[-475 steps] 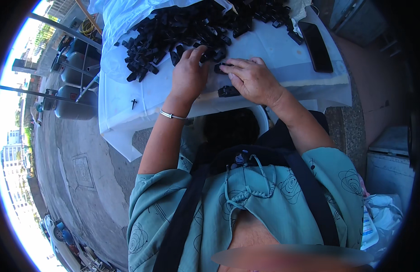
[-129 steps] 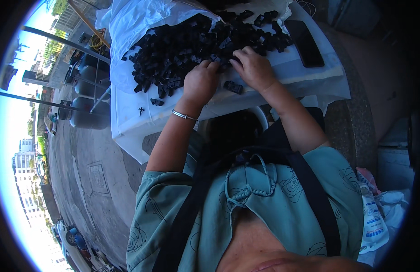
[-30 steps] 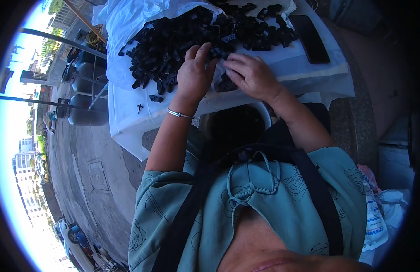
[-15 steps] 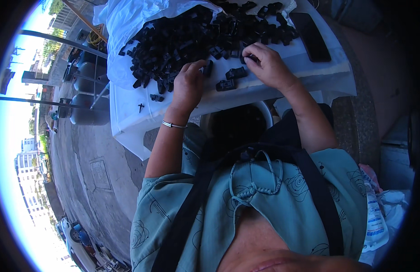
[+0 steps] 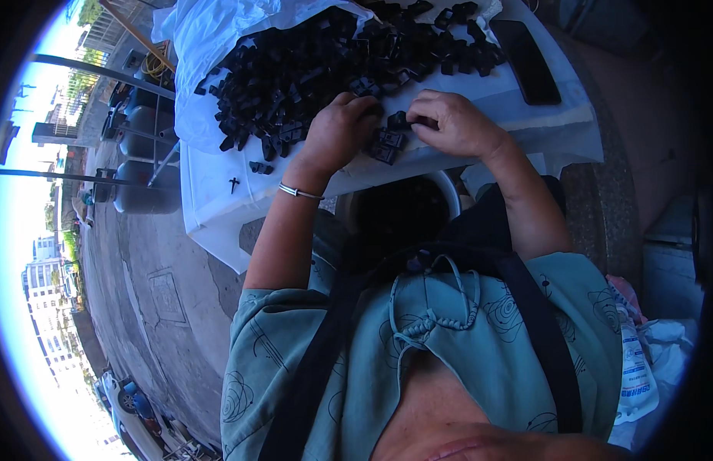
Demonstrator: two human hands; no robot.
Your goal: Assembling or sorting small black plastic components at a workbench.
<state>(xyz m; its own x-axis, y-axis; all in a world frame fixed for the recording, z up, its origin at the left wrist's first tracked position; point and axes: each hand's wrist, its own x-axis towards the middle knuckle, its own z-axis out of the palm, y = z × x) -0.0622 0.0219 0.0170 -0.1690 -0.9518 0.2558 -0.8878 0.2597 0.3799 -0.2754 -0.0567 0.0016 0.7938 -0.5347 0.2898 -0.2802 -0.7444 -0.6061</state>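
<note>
My left hand [image 5: 337,137], with a silver bangle at its wrist, is closed at the near edge of a heap of small black plastic parts [image 5: 283,73]. Its fingertips curl round a dark piece that is mostly hidden. Across from it, my right hand [image 5: 458,127] pinches a black plastic part [image 5: 399,121] between thumb and fingers. Just below and between both hands, a few more black parts [image 5: 386,144] lie together on the white-covered table [image 5: 479,111]. Their exact shape is too dark to make out.
A dark phone [image 5: 528,63] lies at the table's right side. White plastic sheeting [image 5: 202,46] edges the heap at left. One loose part [image 5: 260,167] and a tiny black cross-shaped piece [image 5: 233,184] lie near the left edge. Below the table stands a round tub [image 5: 455,201] with dark contents.
My left hand has shifted right along the heap's edge. My right hand has come down and nearer the body, bringing its part beside the loose parts, which now lie closer together.
</note>
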